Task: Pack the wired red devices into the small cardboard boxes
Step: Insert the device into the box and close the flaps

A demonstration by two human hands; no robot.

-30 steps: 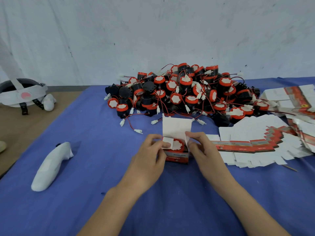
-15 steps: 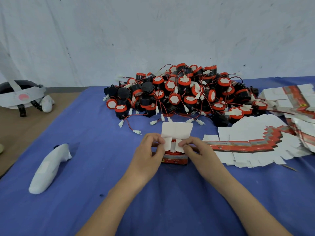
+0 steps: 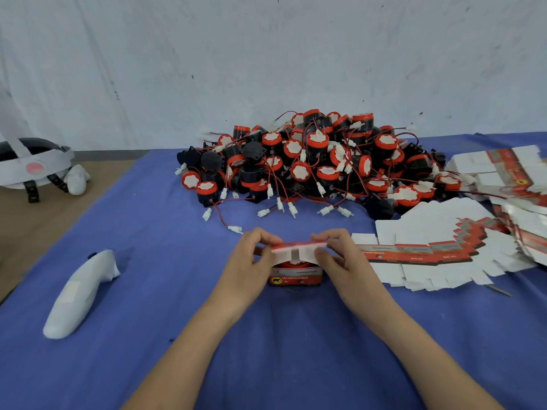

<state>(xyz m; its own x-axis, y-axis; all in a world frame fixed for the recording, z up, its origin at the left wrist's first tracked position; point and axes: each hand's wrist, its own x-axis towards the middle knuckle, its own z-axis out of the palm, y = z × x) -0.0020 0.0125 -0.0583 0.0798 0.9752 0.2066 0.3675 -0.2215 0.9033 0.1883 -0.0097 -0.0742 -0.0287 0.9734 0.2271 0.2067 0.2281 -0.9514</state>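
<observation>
Two hands work at one box [image 3: 296, 276], which stands on the blue cloth [image 3: 177, 306] near the front middle. The left hand [image 3: 247, 261] pinches the left end of the box's lid [image 3: 296, 245], fingers curled over the top and thumb beneath. The right hand [image 3: 340, 258] pinches the right end the same way. The lid lies nearly level above two white side flaps [image 3: 280, 257], both folded inward. Under them a red device [image 3: 291, 264] shows inside the box.

Behind the box, a pile [image 3: 310, 161] of red-and-black devices with red wires and white plugs lies before the white wall [image 3: 266, 54]. Unfolded flat boxes [image 3: 429, 255] fan out just right of the right hand, with a stack [image 3: 509, 170] of more at the far right. A white controller [image 3: 80, 294] lies on the cloth at the left. A headset [image 3: 32, 170] sits on a brown surface beyond the cloth's left edge.
</observation>
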